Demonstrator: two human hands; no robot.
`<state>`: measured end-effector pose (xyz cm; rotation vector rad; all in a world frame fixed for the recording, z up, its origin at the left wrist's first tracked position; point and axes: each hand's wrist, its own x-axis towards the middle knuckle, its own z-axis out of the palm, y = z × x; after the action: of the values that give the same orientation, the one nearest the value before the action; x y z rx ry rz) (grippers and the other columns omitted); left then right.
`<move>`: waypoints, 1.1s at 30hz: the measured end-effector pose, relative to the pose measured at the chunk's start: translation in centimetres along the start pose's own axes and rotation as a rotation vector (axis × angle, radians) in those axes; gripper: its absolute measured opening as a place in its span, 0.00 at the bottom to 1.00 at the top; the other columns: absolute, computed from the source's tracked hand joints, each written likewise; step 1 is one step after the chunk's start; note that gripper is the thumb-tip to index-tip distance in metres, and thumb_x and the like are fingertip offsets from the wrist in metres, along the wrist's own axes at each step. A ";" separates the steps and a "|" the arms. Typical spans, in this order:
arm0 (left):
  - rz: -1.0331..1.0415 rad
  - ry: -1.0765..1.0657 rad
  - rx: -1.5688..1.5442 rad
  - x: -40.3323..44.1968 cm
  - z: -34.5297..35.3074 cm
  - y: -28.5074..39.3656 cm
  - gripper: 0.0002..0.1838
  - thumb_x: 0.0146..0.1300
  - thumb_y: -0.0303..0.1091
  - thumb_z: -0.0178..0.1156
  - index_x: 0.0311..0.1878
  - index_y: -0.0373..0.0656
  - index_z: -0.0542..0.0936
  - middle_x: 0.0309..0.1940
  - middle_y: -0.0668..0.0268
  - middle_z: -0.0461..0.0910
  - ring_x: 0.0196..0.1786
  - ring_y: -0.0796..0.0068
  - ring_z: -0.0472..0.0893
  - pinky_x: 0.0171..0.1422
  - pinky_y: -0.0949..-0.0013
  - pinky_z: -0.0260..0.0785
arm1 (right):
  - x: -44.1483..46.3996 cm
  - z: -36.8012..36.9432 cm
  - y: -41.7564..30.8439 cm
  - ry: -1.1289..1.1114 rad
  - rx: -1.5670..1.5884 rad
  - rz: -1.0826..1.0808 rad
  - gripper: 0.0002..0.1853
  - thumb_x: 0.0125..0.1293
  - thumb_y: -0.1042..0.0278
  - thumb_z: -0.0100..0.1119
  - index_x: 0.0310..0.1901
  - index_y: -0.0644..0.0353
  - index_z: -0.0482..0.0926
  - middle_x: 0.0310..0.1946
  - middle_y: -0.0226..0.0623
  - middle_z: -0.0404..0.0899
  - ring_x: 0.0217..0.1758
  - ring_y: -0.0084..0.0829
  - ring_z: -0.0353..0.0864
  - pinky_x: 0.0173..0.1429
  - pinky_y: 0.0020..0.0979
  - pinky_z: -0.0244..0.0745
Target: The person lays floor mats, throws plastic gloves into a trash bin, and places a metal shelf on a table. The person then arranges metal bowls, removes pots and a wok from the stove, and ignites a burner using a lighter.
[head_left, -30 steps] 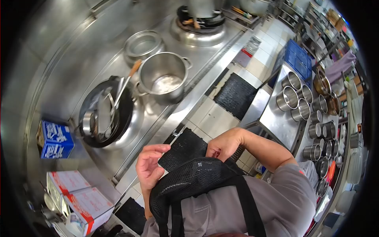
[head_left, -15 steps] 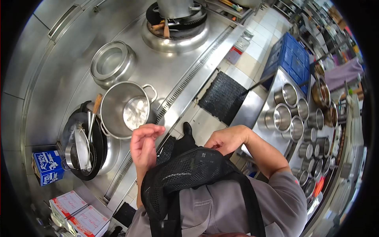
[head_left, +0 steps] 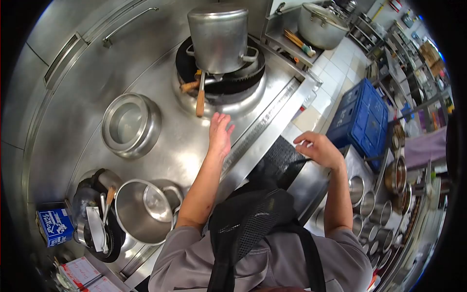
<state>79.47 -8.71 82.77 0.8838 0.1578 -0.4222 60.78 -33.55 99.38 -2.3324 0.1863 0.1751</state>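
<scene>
My left hand (head_left: 220,135) reaches forward over the steel stove top with its fingers apart and nothing in it. Just beyond it is a wooden handle (head_left: 200,103) that sticks out from under a tall lidded stockpot (head_left: 218,39). That pot sits in a black wok (head_left: 183,63) on the far burner. To the right, my right hand (head_left: 318,148) hangs over the aisle, empty, its fingers loosely bent and apart. An open, empty two-handled pot (head_left: 131,211) stands left of my body, beside my left forearm.
A round steel ring-shaped vessel (head_left: 152,127) sits on the stove top. Near left are a wok with utensils (head_left: 116,243) and a blue box (head_left: 54,226). On the right are a blue crate (head_left: 362,114) and a counter with several steel pots (head_left: 367,204).
I have moved forward along the stove, so the stockpot is nearer and the open pot farther back. Both hands have moved from near my body out ahead.
</scene>
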 end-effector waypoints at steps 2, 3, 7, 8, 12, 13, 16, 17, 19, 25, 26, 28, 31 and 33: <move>0.051 0.141 -0.012 4.8 1.3 -1.3 0.48 0.66 0.37 0.68 0.80 0.37 0.49 0.70 0.60 0.64 0.70 0.67 0.68 0.73 0.54 0.62 | 7.1 -3.8 3.1 0.110 0.090 -0.133 0.12 0.67 0.66 0.67 0.47 0.63 0.85 0.40 0.35 0.86 0.42 0.25 0.83 0.48 0.30 0.78; 0.083 0.278 -0.014 6.6 1.9 -1.6 0.48 0.65 0.39 0.68 0.80 0.37 0.49 0.69 0.61 0.65 0.70 0.68 0.67 0.74 0.54 0.61 | 11.7 -5.3 5.4 0.164 0.162 -0.179 0.12 0.68 0.65 0.67 0.48 0.63 0.85 0.40 0.33 0.85 0.43 0.23 0.82 0.49 0.30 0.77; 0.172 0.479 -0.023 11.5 1.9 -1.8 0.26 0.69 0.45 0.65 0.64 0.45 0.70 0.56 0.68 0.73 0.59 0.73 0.72 0.66 0.59 0.63 | 32.9 -10.4 10.0 0.369 0.626 -0.203 0.15 0.71 0.61 0.64 0.53 0.62 0.83 0.40 0.29 0.84 0.43 0.21 0.79 0.48 0.28 0.75; 0.181 0.521 -0.023 11.8 1.9 -1.8 0.26 0.69 0.45 0.65 0.64 0.45 0.70 0.56 0.68 0.73 0.59 0.73 0.72 0.66 0.59 0.63 | 36.8 -10.7 9.8 0.328 0.639 -0.202 0.15 0.71 0.61 0.64 0.53 0.62 0.83 0.40 0.29 0.84 0.43 0.21 0.79 0.48 0.28 0.75; 0.183 0.682 0.054 11.7 3.2 -1.9 0.20 0.68 0.40 0.62 0.60 0.47 0.72 0.52 0.71 0.75 0.54 0.75 0.73 0.63 0.62 0.63 | 47.4 -8.3 9.8 0.185 0.421 -0.073 0.24 0.65 0.59 0.64 0.58 0.66 0.80 0.47 0.43 0.86 0.50 0.35 0.84 0.56 0.32 0.76; 0.178 0.736 0.128 11.1 3.4 -2.0 0.19 0.69 0.40 0.62 0.59 0.47 0.72 0.51 0.71 0.75 0.52 0.76 0.74 0.64 0.61 0.64 | 49.2 -6.3 10.6 0.131 0.320 -0.070 0.26 0.63 0.58 0.65 0.59 0.66 0.80 0.51 0.49 0.86 0.54 0.41 0.85 0.59 0.35 0.76; 0.208 0.751 0.292 8.4 5.6 -2.2 0.23 0.68 0.35 0.63 0.64 0.44 0.72 0.54 0.66 0.75 0.55 0.74 0.74 0.63 0.64 0.66 | 49.6 -2.9 10.9 0.025 0.249 -0.015 0.27 0.58 0.61 0.65 0.58 0.67 0.80 0.50 0.55 0.85 0.54 0.45 0.85 0.59 0.38 0.76; 0.235 0.747 0.367 7.4 6.4 -2.3 0.23 0.68 0.33 0.63 0.64 0.41 0.72 0.55 0.63 0.75 0.56 0.72 0.74 0.63 0.67 0.67 | 49.6 -2.0 10.9 0.009 0.224 -0.007 0.26 0.57 0.64 0.64 0.57 0.67 0.80 0.47 0.55 0.86 0.50 0.43 0.87 0.56 0.39 0.77; 0.287 0.696 0.468 5.9 7.1 -2.7 0.20 0.71 0.33 0.63 0.62 0.40 0.73 0.55 0.61 0.76 0.58 0.71 0.75 0.65 0.67 0.68 | 48.7 -2.7 9.4 -0.110 0.499 0.109 0.06 0.59 0.70 0.61 0.36 0.62 0.79 0.23 0.30 0.75 0.23 0.23 0.74 0.25 0.28 0.70; 0.422 0.724 0.542 2.2 9.7 -1.7 0.16 0.73 0.32 0.61 0.60 0.39 0.75 0.55 0.66 0.77 0.60 0.75 0.75 0.61 0.68 0.71 | 48.7 -2.2 8.1 -0.184 1.281 0.247 0.15 0.49 0.87 0.51 0.40 0.65 0.72 0.38 0.39 0.75 0.39 0.34 0.76 0.46 0.37 0.79; 0.448 0.746 0.552 1.5 10.0 -1.4 0.16 0.73 0.32 0.61 0.60 0.40 0.75 0.55 0.66 0.77 0.60 0.75 0.76 0.61 0.68 0.72 | 49.1 -1.6 8.4 -0.184 1.323 0.248 0.17 0.47 0.88 0.49 0.41 0.65 0.73 0.44 0.41 0.75 0.45 0.38 0.75 0.50 0.41 0.78; 0.508 0.826 0.608 -0.4 9.4 -0.8 0.16 0.72 0.32 0.61 0.60 0.40 0.75 0.54 0.65 0.77 0.58 0.74 0.77 0.60 0.67 0.73 | 49.9 0.0 9.2 -0.245 1.389 0.229 0.21 0.45 0.89 0.49 0.44 0.66 0.73 0.44 0.42 0.75 0.47 0.41 0.78 0.46 0.42 0.79; 0.612 0.966 0.713 -4.2 7.7 -0.3 0.15 0.71 0.29 0.61 0.59 0.40 0.76 0.52 0.63 0.77 0.55 0.72 0.79 0.56 0.65 0.76 | 50.6 0.7 9.3 -0.132 1.318 0.249 0.12 0.44 0.83 0.52 0.35 0.66 0.74 0.37 0.42 0.78 0.38 0.44 0.81 0.41 0.46 0.80; 0.657 1.070 0.694 -6.9 5.4 -0.5 0.16 0.70 0.28 0.60 0.59 0.40 0.75 0.51 0.64 0.78 0.54 0.73 0.79 0.55 0.66 0.76 | 51.6 0.2 9.4 -0.173 1.326 0.233 0.20 0.45 0.82 0.51 0.44 0.69 0.76 0.47 0.49 0.79 0.49 0.50 0.82 0.50 0.54 0.82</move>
<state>72.84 -11.15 87.92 1.7058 0.7011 0.6998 109.52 -44.04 83.24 -0.9700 0.3504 0.2593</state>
